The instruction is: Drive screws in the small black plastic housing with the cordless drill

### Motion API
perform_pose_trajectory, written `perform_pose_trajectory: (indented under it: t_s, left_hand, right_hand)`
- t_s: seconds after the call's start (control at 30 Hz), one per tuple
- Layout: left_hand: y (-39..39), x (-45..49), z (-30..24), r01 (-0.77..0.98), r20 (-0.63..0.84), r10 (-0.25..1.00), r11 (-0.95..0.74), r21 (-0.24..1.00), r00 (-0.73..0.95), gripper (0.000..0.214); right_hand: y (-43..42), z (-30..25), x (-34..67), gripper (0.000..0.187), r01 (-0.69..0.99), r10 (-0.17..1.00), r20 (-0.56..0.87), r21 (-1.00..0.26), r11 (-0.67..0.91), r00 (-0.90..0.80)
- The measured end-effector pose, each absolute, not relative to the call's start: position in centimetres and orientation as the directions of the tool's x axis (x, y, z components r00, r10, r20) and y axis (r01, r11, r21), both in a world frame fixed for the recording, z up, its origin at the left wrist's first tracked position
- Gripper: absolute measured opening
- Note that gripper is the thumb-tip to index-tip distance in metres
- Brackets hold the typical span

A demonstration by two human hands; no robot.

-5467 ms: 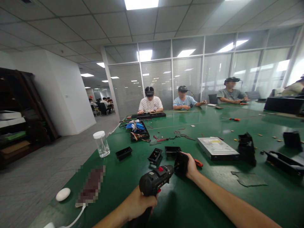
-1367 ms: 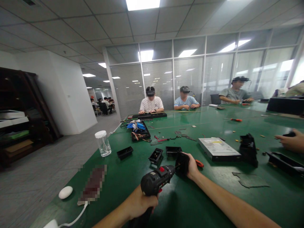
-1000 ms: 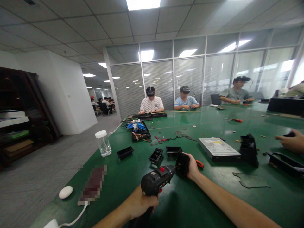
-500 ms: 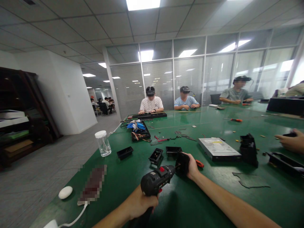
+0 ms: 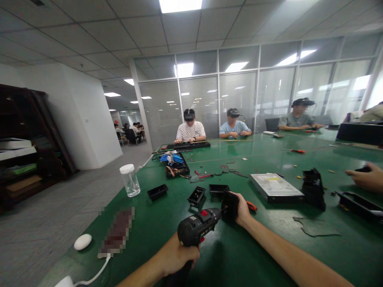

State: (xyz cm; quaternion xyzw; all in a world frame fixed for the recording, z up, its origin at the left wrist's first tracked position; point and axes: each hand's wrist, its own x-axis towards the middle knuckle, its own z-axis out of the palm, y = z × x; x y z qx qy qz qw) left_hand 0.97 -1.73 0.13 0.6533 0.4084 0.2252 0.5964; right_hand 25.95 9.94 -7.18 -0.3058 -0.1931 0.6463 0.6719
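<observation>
Little has shifted since the earlier frames: both hands sit where they were, and only a co-worker's hand [image 5: 363,178] has come in at the right edge. At lower centre the left hand [image 5: 175,259] is wrapped tight round the grip of a black power drill [image 5: 196,229], whose long axis runs up and to the right, nose against a small black part [image 5: 229,205]. That part stands upright on the green table [image 5: 239,259], clasped by the right hand [image 5: 243,209] (probably to brace it against the bit).
</observation>
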Motion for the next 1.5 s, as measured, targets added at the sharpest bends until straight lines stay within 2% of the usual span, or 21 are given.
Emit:
perform_pose_trajectory:
  t_s: [0.83, 1.13, 1.37, 1.5]
  left_hand:
    - [-1.66, 1.05, 0.14, 0.234, -0.152, 0.799, 0.015, 0.972, 0.582, 0.015]
    - [-1.69, 0.98, 0.34, 0.258, -0.2, 0.795, 0.058, 0.965, 0.572, 0.016]
    - [-1.59, 0.9, -0.32, 0.208, -0.149, 0.799, 0.03, 0.978, 0.582, 0.025]
    - [-1.63, 0.93, -0.16, 0.222, -0.156, 0.802, 0.03, 0.974, 0.576, 0.019]
  right_hand:
    - [10.03, -7.37, 25.97, 0.019, -0.745, 0.984, -0.161, -0.665, -0.052, 0.075]
    - [10.11, -7.46, 26.0, 0.019, -0.745, 0.987, -0.153, -0.663, -0.07, 0.044]
    - [10.01, -7.28, 25.92, 0.018, -0.754, 0.986, -0.149, -0.656, -0.041, 0.075]
    - [9.92, -7.29, 25.92, 0.019, -0.744, 0.988, -0.147, -0.665, -0.06, 0.051]
